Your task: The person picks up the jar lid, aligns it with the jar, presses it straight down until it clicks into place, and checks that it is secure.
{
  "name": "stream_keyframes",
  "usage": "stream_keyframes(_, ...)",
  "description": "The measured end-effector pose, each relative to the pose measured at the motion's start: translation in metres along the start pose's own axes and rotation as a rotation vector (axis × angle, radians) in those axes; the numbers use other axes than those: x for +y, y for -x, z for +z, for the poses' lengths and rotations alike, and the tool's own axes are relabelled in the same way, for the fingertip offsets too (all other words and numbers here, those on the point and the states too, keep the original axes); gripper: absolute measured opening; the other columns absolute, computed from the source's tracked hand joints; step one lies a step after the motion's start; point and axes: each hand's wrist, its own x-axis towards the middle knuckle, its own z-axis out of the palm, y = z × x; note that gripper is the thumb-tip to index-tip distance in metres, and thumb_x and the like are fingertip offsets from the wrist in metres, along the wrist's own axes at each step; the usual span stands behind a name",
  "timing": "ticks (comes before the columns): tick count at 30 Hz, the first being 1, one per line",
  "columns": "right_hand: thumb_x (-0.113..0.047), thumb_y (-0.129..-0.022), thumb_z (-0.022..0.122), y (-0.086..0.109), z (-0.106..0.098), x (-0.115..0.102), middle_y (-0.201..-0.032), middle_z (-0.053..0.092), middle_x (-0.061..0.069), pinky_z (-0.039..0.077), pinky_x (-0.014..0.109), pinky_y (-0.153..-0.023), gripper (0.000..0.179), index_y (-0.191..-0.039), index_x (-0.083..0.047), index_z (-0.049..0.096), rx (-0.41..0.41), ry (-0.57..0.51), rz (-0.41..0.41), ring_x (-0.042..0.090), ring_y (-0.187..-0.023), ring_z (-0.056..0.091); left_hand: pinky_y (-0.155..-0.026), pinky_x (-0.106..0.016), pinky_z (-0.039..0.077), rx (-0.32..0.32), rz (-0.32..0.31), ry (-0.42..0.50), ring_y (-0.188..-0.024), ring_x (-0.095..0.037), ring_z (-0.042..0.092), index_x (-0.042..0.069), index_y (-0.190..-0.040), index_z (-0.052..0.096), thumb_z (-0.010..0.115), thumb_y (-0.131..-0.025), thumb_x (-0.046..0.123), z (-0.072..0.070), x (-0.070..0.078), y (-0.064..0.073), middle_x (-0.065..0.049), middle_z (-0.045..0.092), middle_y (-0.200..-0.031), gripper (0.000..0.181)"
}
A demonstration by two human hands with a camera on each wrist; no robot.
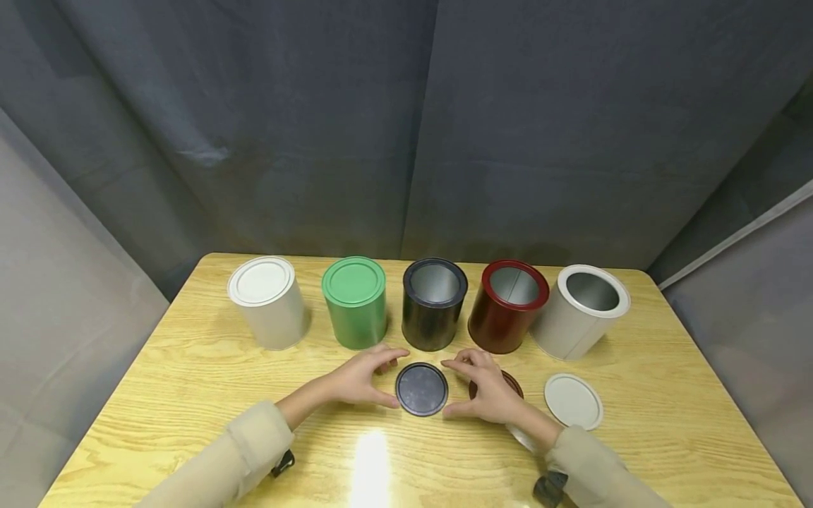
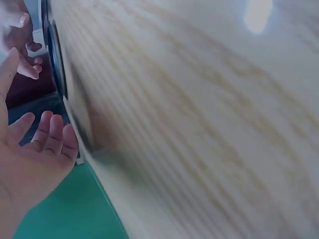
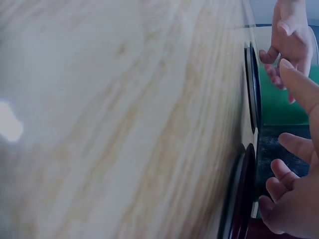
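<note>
A round black lid (image 1: 422, 389) lies flat on the table between the two hands. To its left is the left hand (image 1: 368, 377), thumb and fingers spread apart and holding nothing. On the other side, the right hand (image 1: 485, 388) faces it with a similar gap between thumb and fingers. Both thumb tips are close to the lid's rim; whether they touch it I cannot tell. Behind the lid stands an open black can (image 1: 433, 317). A dark red lid (image 1: 512, 383) is partly hidden beneath the right hand. In the right wrist view, the black lid (image 3: 254, 89) appears edge-on.
Along the back of the wooden table (image 1: 190, 395) stand a lidded white can (image 1: 276, 317), a lidded green can (image 1: 358, 321), an open dark red can (image 1: 498, 328) and an open white can (image 1: 571, 328). A white lid (image 1: 574, 402) lies at right. Grey curtains (image 1: 406, 127) hang behind.
</note>
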Motion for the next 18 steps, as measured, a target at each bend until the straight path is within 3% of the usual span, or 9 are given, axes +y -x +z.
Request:
stream_keyframes(14, -0.041, -0.055, 0.084, -0.0052, 0.0039, -0.0051, -0.107, 0.046, 0.003, 0.027, 0.04, -0.075, 0.071, -0.116, -0.011, 0.062, -0.105, 0.058, 0.132, 0.025, -0.104, 0.037, -0.072, -0.023, 0.038, -0.056, -0.047, -0.082, -0.082, -0.018, 0.044, 0.001, -0.129, 0.047, 0.082, -0.065, 0.033, 0.0073, -0.0075, -0.0064, -0.007, 0.049, -0.099, 0.08)
stream_keyframes(18, -0.041, -0.057, 0.084, -0.0069, 0.0051, -0.0068, -0.108, 0.045, 0.003, 0.025, 0.041, -0.075, 0.07, -0.116, -0.011, 0.062, -0.148, 0.065, 0.154, 0.025, -0.102, 0.036, -0.079, -0.026, 0.04, -0.079, -0.054, -0.124, -0.089, -0.018, 0.047, 0.001, -0.129, 0.048, 0.082, -0.064, 0.033, 0.0085, -0.0073, -0.0076, -0.007, 0.05, -0.104, 0.08)
